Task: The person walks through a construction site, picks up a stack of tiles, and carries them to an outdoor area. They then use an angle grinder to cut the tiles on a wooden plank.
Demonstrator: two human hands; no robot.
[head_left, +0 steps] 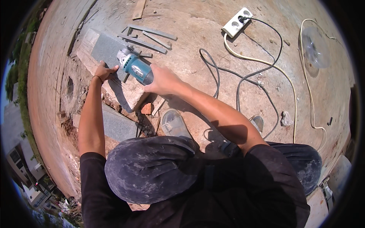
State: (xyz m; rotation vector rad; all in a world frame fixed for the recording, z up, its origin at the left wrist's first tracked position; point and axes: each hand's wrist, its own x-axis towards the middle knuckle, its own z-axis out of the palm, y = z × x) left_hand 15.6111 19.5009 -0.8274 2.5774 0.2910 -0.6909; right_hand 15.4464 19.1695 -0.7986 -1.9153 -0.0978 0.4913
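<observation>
An angle grinder (136, 68) with a teal body and silver head is gripped at its rear by my right hand (164, 80). The grinder's head is over a grey stone tile (108, 48), and its disc is mostly hidden. Close to that head, my left hand (103, 71) holds the tile at its near left edge, thumb stretched toward the grinder. Under the tile lies a pale, rough stone block (131, 91). Narrow grey strips (152, 32) are scattered on the ground just beyond the tile.
A white power strip (236, 23) lies at the upper right with a black plug in it. Black cable (247, 78) and cream cable (291, 81) loop across the ground. Nearer me are another grey slab (118, 123), an orange brick piece (147, 108) and my shoe (173, 123).
</observation>
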